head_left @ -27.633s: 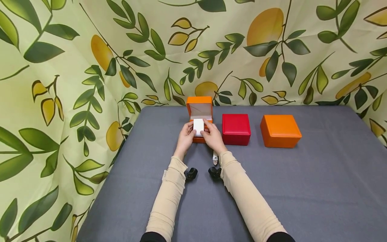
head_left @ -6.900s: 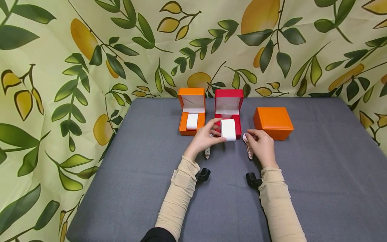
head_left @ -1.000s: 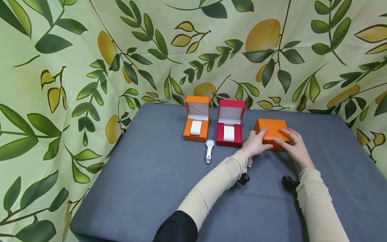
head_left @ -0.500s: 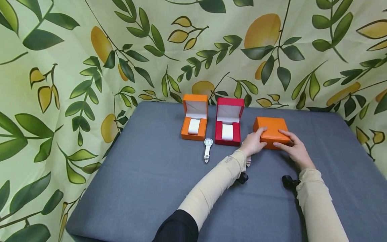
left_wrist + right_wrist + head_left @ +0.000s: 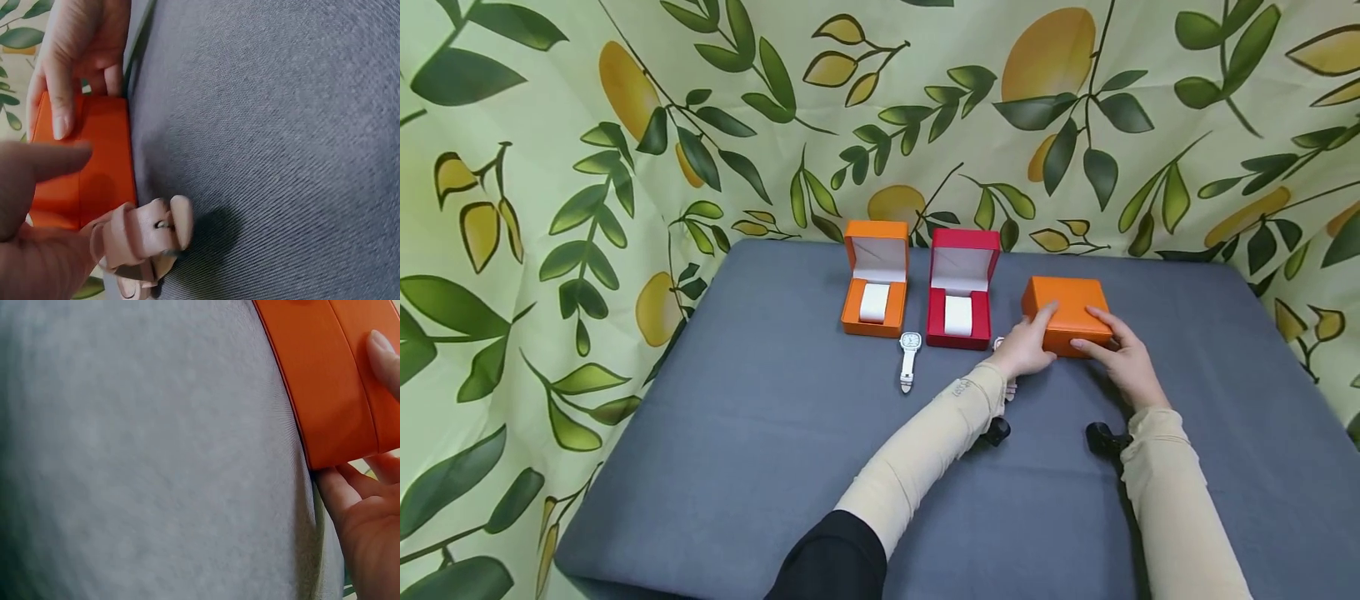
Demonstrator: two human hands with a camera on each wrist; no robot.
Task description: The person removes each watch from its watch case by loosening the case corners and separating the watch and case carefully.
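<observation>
Both hands are at the closed orange watch box [image 5: 1067, 296] on the right. My left hand [image 5: 1026, 348] grips its left side, index finger along the lid's edge and thumb low at the front. The right hand [image 5: 1126, 362] holds the right side, its thumb against the front of the lid and fingers round the corner. In the right wrist view the lid seam on the box [image 5: 331, 381] appears closed. Under my left wrist lies a watch with a pale pink strap [image 5: 140, 234], mostly hidden in the head view.
To the left stand an open orange watch box [image 5: 848, 315] and an open red watch box [image 5: 936, 321], each with a white cushion inside. A white watch [image 5: 909, 357] lies before them on the grey table [image 5: 760, 433]. A leaf-patterned cloth [image 5: 880, 100] hangs behind.
Earlier the red box was closed; later my left hand held a white cushion and my right the pink-strap watch. That cushion now sits in the red box; both hands have closed onto the orange box.
</observation>
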